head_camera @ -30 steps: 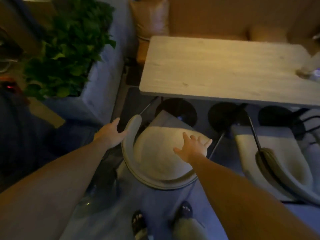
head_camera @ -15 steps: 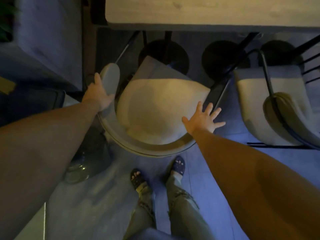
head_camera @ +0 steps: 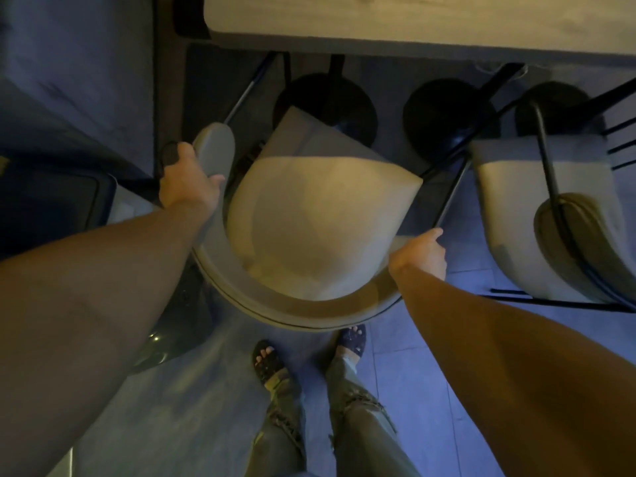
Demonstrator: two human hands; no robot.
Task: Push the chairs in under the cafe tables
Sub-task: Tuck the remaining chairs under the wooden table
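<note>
Both hands are on the near chair [head_camera: 320, 215], one at each end of its curved backrest. The left hand [head_camera: 187, 182] is closed around the left end of the backrest, where the padded arm tip [head_camera: 215, 149] rises; the thumb lies on the inner side and the fingers wrap over the outer edge. The right hand [head_camera: 420, 254] grips the right end of the backrest, fingers curled over the rim beside a thin metal leg bar [head_camera: 452, 194] that slants up from it. How tightly either hand is closed cannot be told in the dim light.

The chair stands turned at an angle, its pale seat cushion pointing towards the tabletop [head_camera: 413, 18] with only the front corner of the seat near the tabletop's near edge; most of the seat is still out on the floor [head_camera: 406, 373]. Under the near edge stand dark round table bases [head_camera: 325, 105].

To the right a second chair [head_camera: 537, 208] of the same kind stands beside the first, also pulled out from the tabletop, its backrest facing right. Just behind the near chair's backrest are the person's two sandalled feet [head_camera: 268, 361] on the tiled floor.
</note>
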